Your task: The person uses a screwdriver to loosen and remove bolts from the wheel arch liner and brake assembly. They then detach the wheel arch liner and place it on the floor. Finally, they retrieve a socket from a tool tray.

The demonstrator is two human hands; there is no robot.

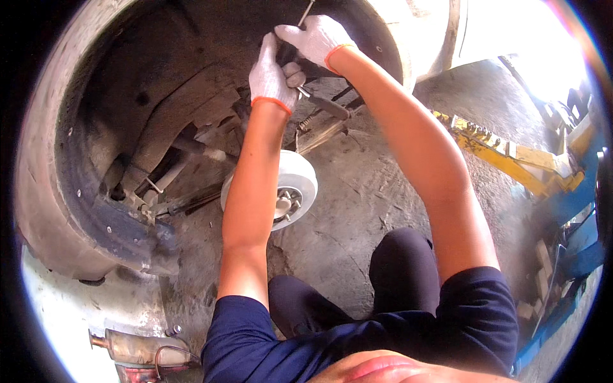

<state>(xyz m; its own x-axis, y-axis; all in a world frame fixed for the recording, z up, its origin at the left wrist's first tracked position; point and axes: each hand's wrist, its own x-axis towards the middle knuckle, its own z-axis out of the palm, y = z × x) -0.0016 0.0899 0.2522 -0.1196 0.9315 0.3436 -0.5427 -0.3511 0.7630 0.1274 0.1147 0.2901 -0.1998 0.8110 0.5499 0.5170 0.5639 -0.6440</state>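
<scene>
Both my hands wear white knit gloves with orange cuffs and are raised inside the wheel well (pixel 172 76) of a vehicle. My left hand (pixel 271 78) is closed, its fingers curled round something mostly hidden; a short shiny metal end (pixel 304 91) sticks out beside them. Just above and to the right, my right hand (pixel 319 39) is closed on a thin metal rod (pixel 307 11) that points up past the picture's top edge. The two hands almost touch. Below them, a pale round brake drum (pixel 300 182) with wheel studs shows partly behind my left forearm.
Suspension arms and a shaft (pixel 204 148) run under the wheel well. A yellow metal bar (pixel 504 153) and blue metal framework (pixel 578 236) stand at the right. At the lower left lies a metal canister-like part (pixel 137 346). My bent knees (pixel 402 268) are over the concrete floor (pixel 345 210).
</scene>
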